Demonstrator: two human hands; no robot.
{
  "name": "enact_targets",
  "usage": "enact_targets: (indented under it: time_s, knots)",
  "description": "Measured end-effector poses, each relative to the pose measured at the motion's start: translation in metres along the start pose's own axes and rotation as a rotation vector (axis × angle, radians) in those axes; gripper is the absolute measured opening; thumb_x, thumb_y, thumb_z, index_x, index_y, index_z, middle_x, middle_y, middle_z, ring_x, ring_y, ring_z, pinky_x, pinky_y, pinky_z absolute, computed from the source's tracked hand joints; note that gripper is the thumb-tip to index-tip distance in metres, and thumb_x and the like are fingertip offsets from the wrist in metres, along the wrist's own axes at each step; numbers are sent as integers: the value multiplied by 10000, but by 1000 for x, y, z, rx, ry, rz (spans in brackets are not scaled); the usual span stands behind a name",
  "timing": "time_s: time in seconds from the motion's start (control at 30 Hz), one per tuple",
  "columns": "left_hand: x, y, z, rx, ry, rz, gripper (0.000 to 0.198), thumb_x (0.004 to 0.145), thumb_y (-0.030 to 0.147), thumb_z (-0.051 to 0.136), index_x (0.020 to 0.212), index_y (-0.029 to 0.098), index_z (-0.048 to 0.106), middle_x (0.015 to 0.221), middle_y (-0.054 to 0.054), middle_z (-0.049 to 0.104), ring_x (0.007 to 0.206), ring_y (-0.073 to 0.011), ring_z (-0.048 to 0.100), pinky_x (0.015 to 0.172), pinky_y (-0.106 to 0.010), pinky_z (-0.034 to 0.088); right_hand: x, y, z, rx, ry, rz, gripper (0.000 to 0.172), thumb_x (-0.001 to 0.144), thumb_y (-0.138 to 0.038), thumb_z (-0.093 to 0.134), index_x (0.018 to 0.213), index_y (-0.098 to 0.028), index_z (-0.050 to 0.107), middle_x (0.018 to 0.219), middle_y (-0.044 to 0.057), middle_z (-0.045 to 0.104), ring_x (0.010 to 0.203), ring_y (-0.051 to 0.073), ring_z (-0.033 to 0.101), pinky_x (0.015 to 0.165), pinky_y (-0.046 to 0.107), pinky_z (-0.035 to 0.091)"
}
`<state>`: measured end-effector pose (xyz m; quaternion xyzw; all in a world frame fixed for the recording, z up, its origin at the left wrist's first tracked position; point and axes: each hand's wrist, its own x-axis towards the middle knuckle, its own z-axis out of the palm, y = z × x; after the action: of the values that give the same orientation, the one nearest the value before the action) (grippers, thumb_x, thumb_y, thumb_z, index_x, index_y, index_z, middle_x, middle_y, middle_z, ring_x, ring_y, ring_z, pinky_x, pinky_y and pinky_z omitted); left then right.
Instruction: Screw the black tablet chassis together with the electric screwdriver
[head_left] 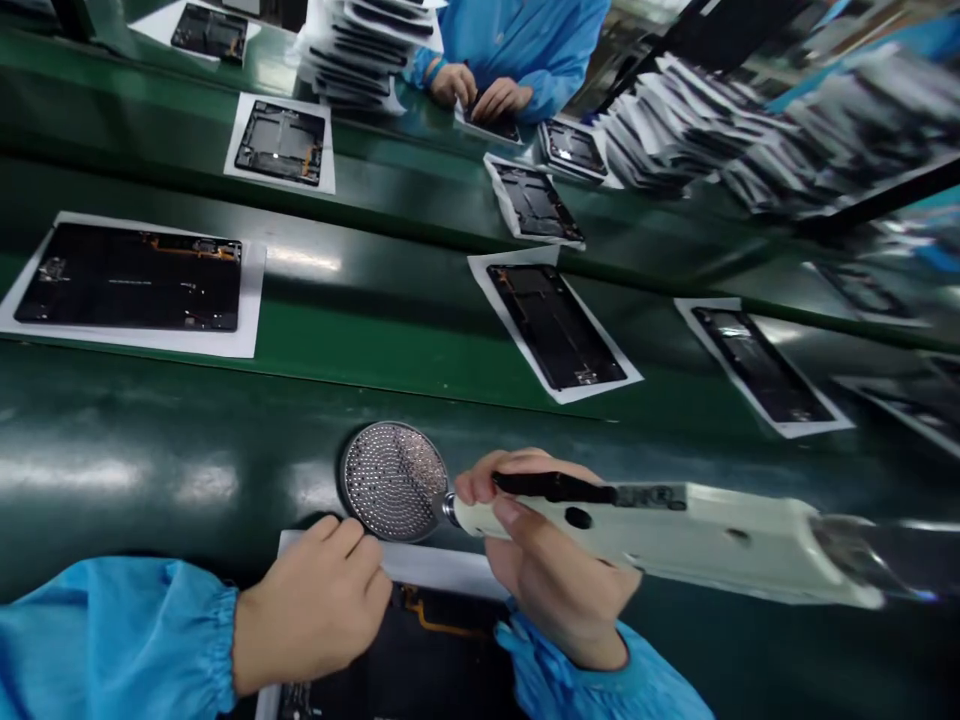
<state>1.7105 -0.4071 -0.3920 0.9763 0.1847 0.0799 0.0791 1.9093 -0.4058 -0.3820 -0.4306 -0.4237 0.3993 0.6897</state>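
1. A white handheld tool (675, 530) with a round perforated metal head (394, 480) was held low over a green conveyor belt (112, 490), at the near edge of the scene, its body running off to the right and its head pointing left.
2. The person's right hand (555, 560) was clamped on the tool's body, with the fingers (480, 482) curled over a black strip (551, 488) on top and the thumb (510, 515) pressed along its side.
3. The person's left hand (311, 610), not gripping anything, lay apart from the right, its fingertips (360, 540) just beside the lower rim of the metal head; whether they touched it could not be told.
4. Both hands hovered over a black panel (420, 665) with an orange flex strip (442, 622), lying on a white sheet (442, 565) at the near edge of the belt. Blue smock sleeves (97, 640) covered both forearms.
5. Farther along the belt, more black panels on white sheets lay in a row, from a wide one (127, 278) at left to a narrow one (757, 365) at right.
6. At the far side, a co-worker's hands (480, 95), in blue sleeves, rested on another panel (489, 125), between tall stacks of panels and sheets (367, 50) at left and (675, 130) at right.
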Motion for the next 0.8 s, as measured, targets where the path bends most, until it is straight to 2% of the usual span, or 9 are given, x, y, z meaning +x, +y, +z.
enact_targets:
  time_s: [0.3, 0.67, 0.8]
  knots:
    - [7, 4, 7, -67, -4, -54, 29, 770, 147, 567, 755, 154, 543, 767, -71, 505, 704, -221, 443, 596, -354, 352, 1, 3, -8, -5, 45, 1, 218, 789, -120, 664, 936, -262, 741, 736, 6, 609, 663, 173, 574, 584, 339, 492]
    - [7, 5, 4, -104, -90, -80, 29, 821, 148, 538, 802, 162, 554, 783, -85, 522, 746, -243, 467, 626, -362, 372, 3, 6, -3, 13, 58, 9, 176, 777, -120, 691, 892, -243, 741, 718, 4, 610, 649, 169, 577, 570, 327, 493]
    - [8, 3, 2, -102, -108, -58, 35, 804, 133, 535, 808, 148, 566, 796, -90, 521, 752, -246, 471, 626, -368, 413, 4, -8, -6, 9, 60, 1, 188, 777, -140, 701, 919, -250, 756, 737, 13, 611, 660, 168, 572, 580, 331, 491]
